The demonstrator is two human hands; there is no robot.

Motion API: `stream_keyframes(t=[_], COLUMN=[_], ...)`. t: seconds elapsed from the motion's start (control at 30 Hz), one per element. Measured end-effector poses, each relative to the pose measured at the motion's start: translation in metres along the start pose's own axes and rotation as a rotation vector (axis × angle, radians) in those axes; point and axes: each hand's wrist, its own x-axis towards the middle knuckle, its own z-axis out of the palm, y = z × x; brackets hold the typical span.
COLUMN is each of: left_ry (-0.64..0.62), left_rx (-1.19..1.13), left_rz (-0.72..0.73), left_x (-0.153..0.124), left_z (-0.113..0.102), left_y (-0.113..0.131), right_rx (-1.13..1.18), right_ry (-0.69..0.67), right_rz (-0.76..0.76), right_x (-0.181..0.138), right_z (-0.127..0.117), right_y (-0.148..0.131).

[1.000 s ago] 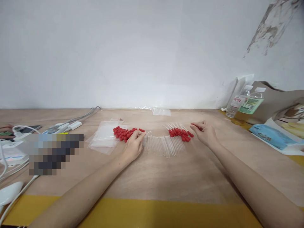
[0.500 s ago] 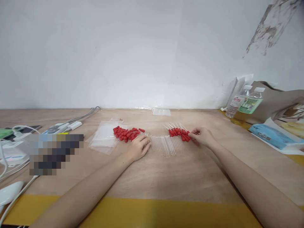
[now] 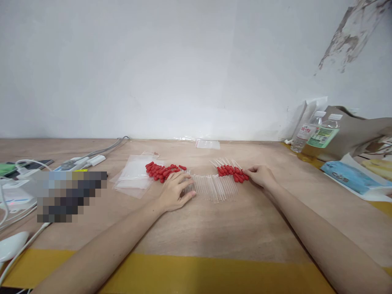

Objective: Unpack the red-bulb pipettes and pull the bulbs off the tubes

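A row of thin clear plastic tubes (image 3: 216, 188) lies side by side on the wooden table. At its left end is my left hand (image 3: 177, 191), thumb and fingers apart around the end tubes, touching them. Behind that hand lies a pile of loose red bulb-shaped pieces (image 3: 159, 171), partly covered by the fingers. Red pieces with thin white pointed sticks (image 3: 231, 170) rest in a bundle behind the tubes' right end. My right hand (image 3: 259, 174) is at the right edge of this bundle, fingertips pinched on one red-ended stick.
Clear plastic bags (image 3: 134, 175) lie left of the red pile, and a small bag (image 3: 208, 144) lies by the wall. Cables and chargers (image 3: 21, 192) spread at the left. Two bottles (image 3: 320, 136) and a blue wipes pack (image 3: 352, 173) stand and lie at the right.
My left hand has opened, its thumb moving away from the fingers and toward me at the tubes. My right hand has barely moved at the red bundle.
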Motion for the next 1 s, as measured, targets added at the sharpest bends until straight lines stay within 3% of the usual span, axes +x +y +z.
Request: stream_keyframes(t=[0.27,0.5,0.57,0.67,0.77,0.83,1.0], left_ry=[-0.162,-0.184,-0.145,-0.016,0.154,0.201,0.163], left_rx=[-0.020,-0.037,-0.022,0.016,0.050,0.070,0.119], left_rz=[-0.009,-0.030,-0.020,-0.018,-0.030,-0.010,0.097], left_x=[0.002,0.000,0.000,0.000,0.002,0.004,0.009], left_z=[0.002,0.002,0.001,0.002,0.005,0.008,0.012], left_y=[-0.005,-0.004,-0.004,-0.006,-0.006,-0.003,0.010], right_rx=[0.006,0.150,0.216,0.226,0.066,-0.026,-0.081], right_ry=[0.082,0.218,0.295,0.366,0.280,0.251,0.231], right_rz=[0.082,0.008,-0.112,-0.444,-0.777,-0.867,-0.992], right_x=[-0.002,-0.006,-0.012,-0.029,-0.056,-0.077,-0.109], right_z=[0.005,0.011,0.013,0.015,0.019,0.024,0.037], right_y=[-0.004,-0.007,-0.014,-0.030,-0.052,-0.067,-0.089])
